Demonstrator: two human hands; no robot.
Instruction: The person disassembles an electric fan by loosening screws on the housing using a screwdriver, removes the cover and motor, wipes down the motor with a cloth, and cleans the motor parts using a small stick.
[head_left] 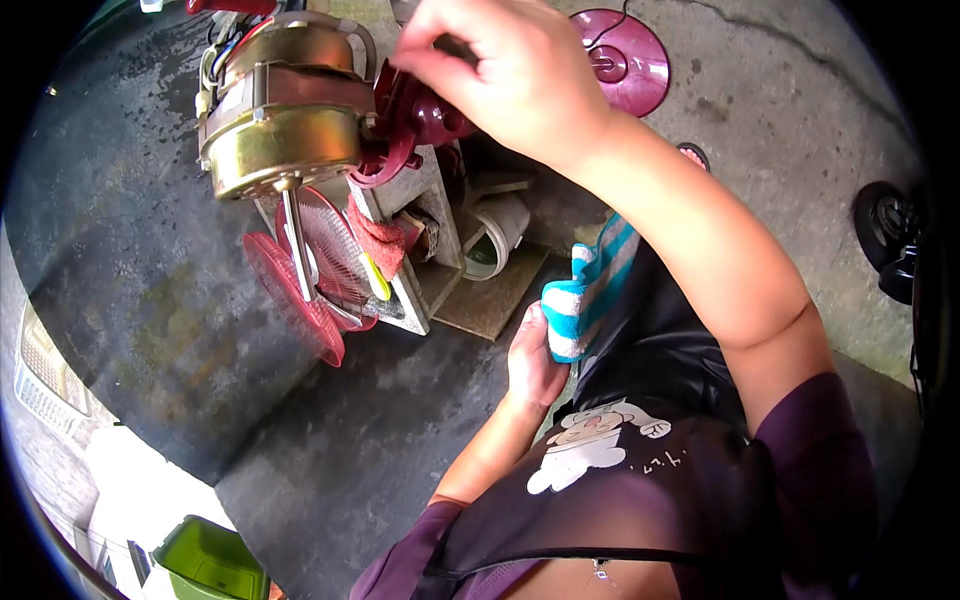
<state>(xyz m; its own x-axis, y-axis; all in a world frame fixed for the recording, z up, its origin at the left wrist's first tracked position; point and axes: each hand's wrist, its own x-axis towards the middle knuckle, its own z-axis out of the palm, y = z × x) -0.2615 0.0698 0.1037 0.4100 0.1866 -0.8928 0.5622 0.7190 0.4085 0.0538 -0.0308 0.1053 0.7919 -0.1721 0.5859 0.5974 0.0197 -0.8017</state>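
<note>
A fan motor [290, 150] with a brass-coloured casing and a long metal shaft stands at the upper left, joined to a maroon plastic fan housing [405, 130]. Over the top of that housing, my right hand [510, 80] has its thumb and forefinger pinched together at the motor's edge; what lies between the fingertips is hidden. Lower down, near my lap, my left hand [535, 365] grips a turquoise-and-grey striped cloth [580, 300], which hangs in folds against my dark trousers.
Red fan grilles [325, 250] lie below the motor. A red cloth [378, 238] hangs on a stand [410, 300] beside a yellow-green handled thing [376, 277]. A white bucket [497, 235] lies tipped behind. A maroon round base [640, 65] is on the floor; a green bin [210, 555] sits lower left.
</note>
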